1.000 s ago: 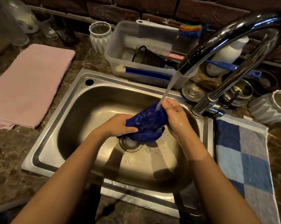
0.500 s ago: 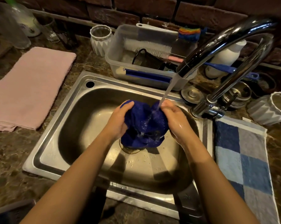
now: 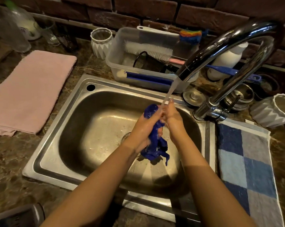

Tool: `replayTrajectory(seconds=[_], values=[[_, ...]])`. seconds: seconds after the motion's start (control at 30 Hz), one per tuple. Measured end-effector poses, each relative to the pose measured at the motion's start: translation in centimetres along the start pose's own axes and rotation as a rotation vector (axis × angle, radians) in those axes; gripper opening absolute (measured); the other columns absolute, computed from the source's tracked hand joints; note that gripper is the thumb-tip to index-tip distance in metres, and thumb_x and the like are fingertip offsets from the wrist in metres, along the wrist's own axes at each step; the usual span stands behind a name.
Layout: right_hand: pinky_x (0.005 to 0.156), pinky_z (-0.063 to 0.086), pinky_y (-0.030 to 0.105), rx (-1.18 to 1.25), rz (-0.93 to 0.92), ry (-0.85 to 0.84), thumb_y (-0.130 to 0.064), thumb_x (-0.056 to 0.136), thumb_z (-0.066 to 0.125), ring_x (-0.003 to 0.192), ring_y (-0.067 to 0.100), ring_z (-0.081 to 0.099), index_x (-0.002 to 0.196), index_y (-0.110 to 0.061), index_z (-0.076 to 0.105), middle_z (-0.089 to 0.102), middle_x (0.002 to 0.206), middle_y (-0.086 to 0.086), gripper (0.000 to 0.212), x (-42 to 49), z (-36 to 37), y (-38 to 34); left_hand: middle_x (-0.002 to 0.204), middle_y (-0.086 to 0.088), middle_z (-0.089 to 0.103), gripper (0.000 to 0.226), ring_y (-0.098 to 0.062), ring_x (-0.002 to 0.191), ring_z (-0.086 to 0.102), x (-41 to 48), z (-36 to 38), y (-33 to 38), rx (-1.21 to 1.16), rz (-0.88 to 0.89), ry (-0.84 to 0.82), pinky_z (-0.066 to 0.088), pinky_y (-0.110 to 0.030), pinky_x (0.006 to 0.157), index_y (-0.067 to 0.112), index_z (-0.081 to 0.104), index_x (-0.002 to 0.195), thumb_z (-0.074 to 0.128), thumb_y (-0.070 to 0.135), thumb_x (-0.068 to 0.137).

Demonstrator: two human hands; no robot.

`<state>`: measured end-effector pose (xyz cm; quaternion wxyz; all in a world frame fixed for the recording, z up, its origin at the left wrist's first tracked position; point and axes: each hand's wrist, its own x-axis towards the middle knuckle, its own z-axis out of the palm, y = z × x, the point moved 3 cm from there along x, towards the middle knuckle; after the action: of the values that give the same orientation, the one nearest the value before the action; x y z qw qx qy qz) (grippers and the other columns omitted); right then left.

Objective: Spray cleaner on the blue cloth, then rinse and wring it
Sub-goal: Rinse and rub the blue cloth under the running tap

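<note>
While the left hand clamps the bunched blue cloth under the tap stream, toward the sink's back edge, right hand against it (grip unclear to me), I read mid-rinse; next needs a two-handed twist.

**Surfaces, sink area**

Brushed stainless-steel sink basin: dull satin, wet w/ droplets. Curved chrome tap: mirror-glossy. Dark-blue cloth: soaked fabric, wet sheen. Folded pink towel: matt, soft terry. Blue/grey checked mat: matt, fuzzy pile. Clear plastic tub: smooth, semi-transp. Brown marbled stone counter: polished. Red-brown brick wall: rough, matt.
</note>
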<state>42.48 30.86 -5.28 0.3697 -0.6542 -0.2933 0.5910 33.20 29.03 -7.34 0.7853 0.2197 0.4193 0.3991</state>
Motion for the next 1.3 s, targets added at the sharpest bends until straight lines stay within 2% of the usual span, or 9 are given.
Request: replayTrajectory(seconds=[0.13,0.3,0.4,0.53,0.67,0.8,0.93,1.1,1.3], values=[[0.086,0.051,0.034,-0.025,0.068,-0.209,-0.054,0.096,0.024,0.088,0.023,0.066,0.105,-0.023,0.059,0.069,0.091,0.009,0.048,-1.9,0.4,4.3,0.086,-0.005,0.063,0.018,-0.016,0.077,0.061,0.8,-0.7,1.5,-0.345,0.104,0.024,0.052,-0.031,0.073,0.012,0.067,0.100,0.060,0.021,0.086],[0.069,0.050,0.023,-0.210,-0.172,-0.282,-0.040,0.091,0.053,0.075,0.013,0.064,0.107,-0.025,0.057,0.067,0.090,-0.001,0.023,-2.1,-0.5,3.9,0.109,-0.011,0.063,0.027,-0.023,0.100,0.063,1.4,-3.2,3.8,0.085,0.173,0.140,0.054,-0.033,0.085,0.009,0.060,0.110,0.044,0.002,0.090],[0.069,0.051,0.014,-0.281,-0.292,-0.274,-0.032,0.090,0.057,0.078,0.004,0.065,0.110,-0.027,0.056,0.066,0.094,-0.008,0.021,-2.1,-1.2,2.6,0.119,-0.016,0.059,0.042,-0.027,0.100,0.062,1.2,-4.4,3.8,0.333,0.000,0.122,0.058,-0.032,0.069,0.019,0.056,0.121,0.038,0.003,0.087],[0.076,0.047,0.015,-0.429,-0.386,-0.197,-0.029,0.094,0.050,0.092,0.007,0.061,0.115,-0.027,0.049,0.061,0.104,-0.008,0.022,-1.6,-1.7,1.6,0.111,-0.018,0.063,0.045,-0.025,0.079,0.068,0.5,-4.3,3.6,0.226,-0.216,-0.014,0.054,-0.026,0.048,0.007,0.053,0.122,0.052,0.039,0.090],[0.073,0.053,0.021,-0.606,-0.457,-0.208,-0.037,0.092,0.051,0.085,0.007,0.064,0.120,-0.027,0.047,0.064,0.105,-0.004,0.030,-2.1,-0.6,2.3,0.090,-0.007,0.069,0.052,-0.016,0.070,0.066,1.6,-3.8,2.3,0.225,-0.179,0.210,0.051,-0.023,0.051,0.008,0.058,0.115,0.060,0.051,0.084],[0.065,0.051,0.024,-0.466,-0.390,0.069,-0.048,0.091,0.046,0.072,0.010,0.062,0.094,-0.023,0.051,0.061,0.077,-0.004,0.026,-2.9,1.4,2.3,0.058,0.001,0.062,0.035,-0.014,0.061,0.060,1.7,-1.8,0.3,0.124,-0.079,0.289,0.050,-0.028,0.065,0.012,0.061,0.085,0.053,0.045,0.091],[0.063,0.045,0.027,-0.436,-0.317,0.319,-0.049,0.096,0.032,0.069,0.012,0.058,0.079,-0.023,0.054,0.058,0.069,-0.003,0.038,-1.5,1.6,1.8,0.071,-0.004,0.063,0.034,-0.011,0.061,0.063,1.3,-0.6,-1.0,0.122,-0.018,0.338,0.049,-0.021,0.053,0.011,0.060,0.093,0.045,0.041,0.096],[0.068,0.048,0.038,-0.304,-0.228,0.320,-0.046,0.096,0.036,0.066,0.021,0.058,0.064,-0.018,0.053,0.057,0.063,0.004,0.045,0.7,1.2,2.7,0.088,-0.006,0.065,0.031,-0.016,0.081,0.063,1.2,-0.7,-0.3,0.321,0.027,0.393,0.051,-0.025,0.071,0.016,0.060,0.098,0.041,0.041,0.097],[0.090,0.048,0.042,-0.258,-0.064,0.134,-0.046,0.096,0.038,0.087,0.024,0.061,0.075,-0.024,0.055,0.063,0.088,0.010,0.034,2.7,-0.3,3.1,0.089,-0.008,0.060,0.028,-0.011,0.066,0.059,0.5,-0.9,0.7,0.429,0.096,0.199,0.043,-0.014,0.046,0.010,0.053,0.106,0.054,0.035,0.093]])
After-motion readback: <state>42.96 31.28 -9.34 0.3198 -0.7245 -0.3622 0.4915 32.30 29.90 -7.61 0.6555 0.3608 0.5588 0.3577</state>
